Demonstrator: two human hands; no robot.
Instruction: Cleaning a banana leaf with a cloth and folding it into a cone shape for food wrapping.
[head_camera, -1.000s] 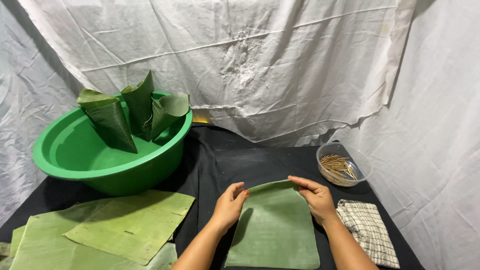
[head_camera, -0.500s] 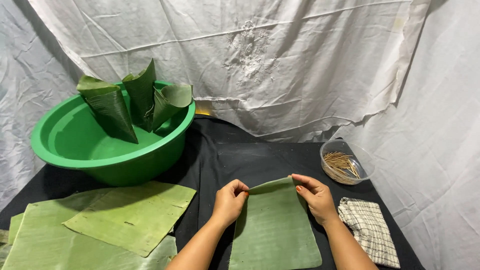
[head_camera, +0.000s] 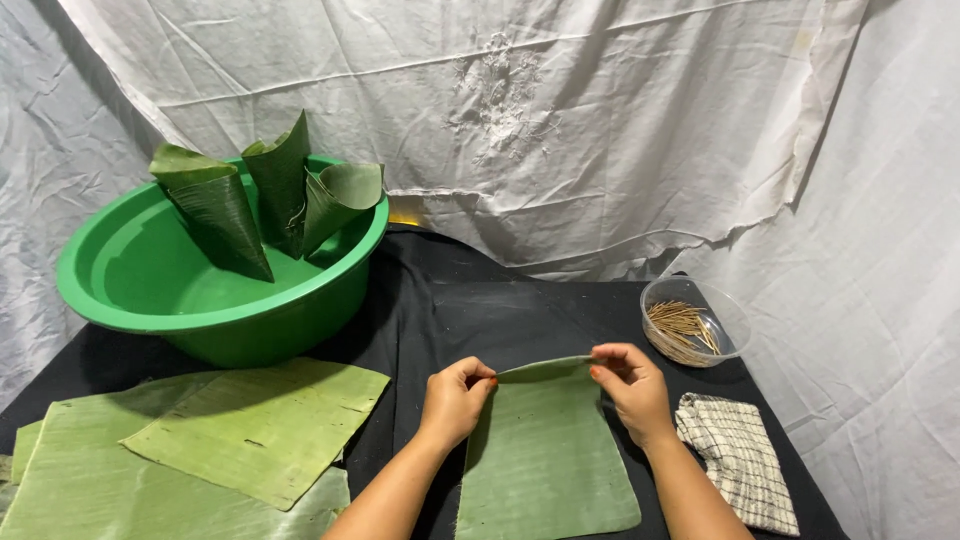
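Head view, nearest first: one flat leaf piece (head_camera: 545, 460) lies on the black desk (head_camera: 520, 310), its far edge pinched at both corners, left hand (head_camera: 455, 400) and right hand (head_camera: 630, 390) each with fingers clamped on it. One checked cloth (head_camera: 740, 455) lies right, a stack of leaf sheets (head_camera: 200, 450) left. Farther: one clear bowl of toothpicks (head_camera: 690, 322), one green basin (head_camera: 200, 290) holding three leaf cones (head_camera: 270, 195).

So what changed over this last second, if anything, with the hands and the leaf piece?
Little changed. Both hands, left hand and right hand, kept their pinch on the far edge of the leaf piece, and that edge now curls up slightly higher off the black cloth. The green basin with its leaf cones, the flat leaves, the bowl of sticks and the checked cloth stayed put.
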